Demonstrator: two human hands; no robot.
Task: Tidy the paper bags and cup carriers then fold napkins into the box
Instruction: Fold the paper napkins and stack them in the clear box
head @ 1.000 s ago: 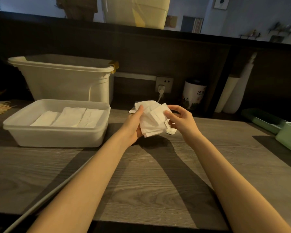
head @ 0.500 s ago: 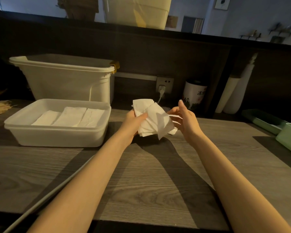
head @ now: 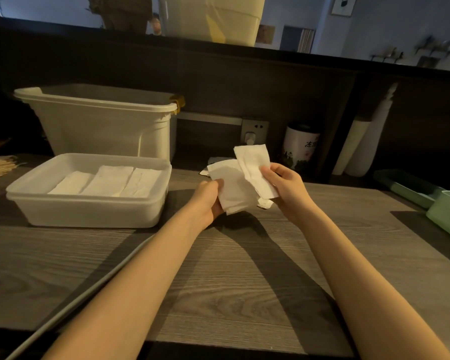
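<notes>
— So, what's each hand doing?
— The left hand [head: 208,200] grips the napkins [head: 233,189] above the bench [head: 244,281]; the right hand [head: 286,188] pinches one napkin [head: 255,165].
— And the box [head: 89,211]?
— Left of them, folded napkins [head: 109,181] lying inside.

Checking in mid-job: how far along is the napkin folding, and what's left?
Done: three folded napkins lie side by side in the shallow white box. In hand: the left hand holds a small white napkin stack while the right hand pinches one napkin off it. Left: folding these into the box. The bags and carriers cannot be judged.
</notes>
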